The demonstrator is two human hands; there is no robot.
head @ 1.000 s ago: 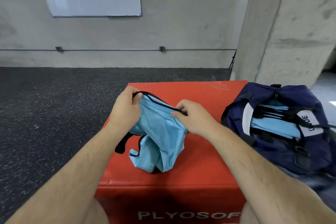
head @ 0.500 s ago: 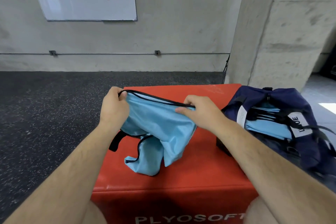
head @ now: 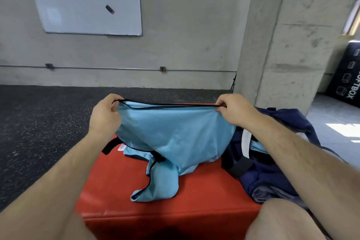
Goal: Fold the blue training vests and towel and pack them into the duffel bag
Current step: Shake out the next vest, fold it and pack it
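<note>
- Left hand (head: 105, 115): fingers curled, pinching the black-trimmed top edge of the light blue vest (head: 175, 134) at the edge's 9 o'clock end.
- Right hand (head: 233, 111): fingers curled, pinching the same edge at its 3 o'clock end. The edge runs taut between the two hands.
- Vest: held raised over the red foam box (head: 194, 197). The body hangs from the trimmed edge. The lower part lies bunched on the box top toward 6 o'clock. A black strap and a small white tag show at the vest's 8 o'clock.
- Duffel bag (head: 272, 177): navy, at 3 o'clock of the vest, at the box's right edge. The mouth is open, and light blue fabric (head: 257, 147) lies inside.
- Surroundings: whiteboard (head: 87, 0) at 11 o'clock on the concrete wall; concrete pillar (head: 292, 35) at 1 o'clock.
</note>
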